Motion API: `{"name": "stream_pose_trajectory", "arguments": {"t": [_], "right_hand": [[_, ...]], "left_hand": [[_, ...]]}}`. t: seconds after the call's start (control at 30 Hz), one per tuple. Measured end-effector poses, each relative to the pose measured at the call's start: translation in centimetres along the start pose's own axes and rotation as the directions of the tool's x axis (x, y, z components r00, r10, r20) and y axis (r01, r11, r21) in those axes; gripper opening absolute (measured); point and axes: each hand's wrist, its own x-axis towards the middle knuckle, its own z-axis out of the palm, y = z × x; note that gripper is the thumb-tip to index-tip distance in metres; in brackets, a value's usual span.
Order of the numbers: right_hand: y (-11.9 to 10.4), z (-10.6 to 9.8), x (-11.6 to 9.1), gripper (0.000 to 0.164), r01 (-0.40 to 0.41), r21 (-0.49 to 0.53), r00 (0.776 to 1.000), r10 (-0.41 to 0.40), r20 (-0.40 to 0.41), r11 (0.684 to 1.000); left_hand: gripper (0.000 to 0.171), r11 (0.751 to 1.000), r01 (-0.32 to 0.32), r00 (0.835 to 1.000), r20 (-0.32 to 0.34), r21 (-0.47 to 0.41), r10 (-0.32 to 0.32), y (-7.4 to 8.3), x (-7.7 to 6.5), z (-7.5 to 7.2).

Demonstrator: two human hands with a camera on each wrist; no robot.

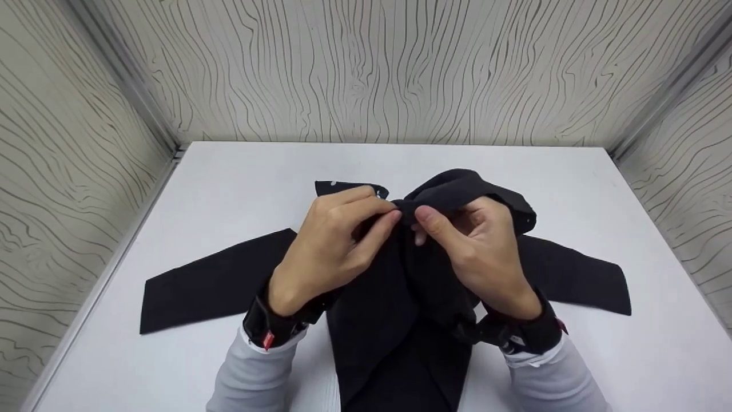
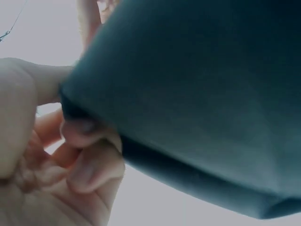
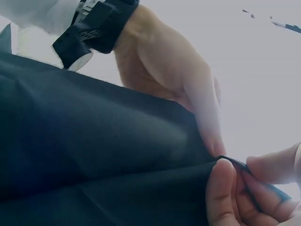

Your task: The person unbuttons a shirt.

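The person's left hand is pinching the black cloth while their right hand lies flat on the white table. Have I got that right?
Not quite: the right hand isn't flat on the white table. The head view shows it pinching the black cloth too, close to the left hand, which is pinching it as you say.

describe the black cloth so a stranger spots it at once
On the white table, look between and beyond the two grey sleeves. There, pinched by the left hand and right hand, is the black cloth, far larger than the black wrist straps.
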Motion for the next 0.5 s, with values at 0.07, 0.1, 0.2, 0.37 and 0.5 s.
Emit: {"name": "stream_pose_trajectory", "arguments": {"t": [0.07, 0.1, 0.2, 0.37, 0.5], "right_hand": [[0.36, 0.24, 0.04, 0.005, 0.029, -0.032, 0.999, -0.03, -0.027, 0.999], [0.49, 0.37, 0.05, 0.005, 0.043, -0.049, 0.998, -0.045, -0.038, 0.998], [0.66, 0.58, 0.04, 0.004, 0.075, -0.1, 0.994, -0.082, -0.068, 0.992], [0.4, 0.56, -0.06, 0.008, 0.082, -0.161, 0.992, -0.097, -0.086, 0.983], [0.32, 0.62, -0.1, 0.012, 0.086, -0.185, 0.991, -0.104, -0.088, 0.979]], "left_hand": [[0.015, 0.999, 0.029, 1.0, 0.007, 0.023, -0.029, -0.08, -0.01, 0.0], [0.015, 0.999, 0.04, 0.999, 0.007, 0.03, -0.041, -0.12, -0.02, 0.0], [0.015, 0.998, 0.054, 0.999, 0.006, 0.03, -0.054, -0.08, 0.03, -0.02], [0.016, 0.999, 0.053, 0.999, 0.002, 0.008, -0.053, 0.1, 0.11, -0.07], [0.015, 0.996, 0.088, 0.996, -0.006, 0.007, -0.088, 0.09, -0.03, 0.11]]}}
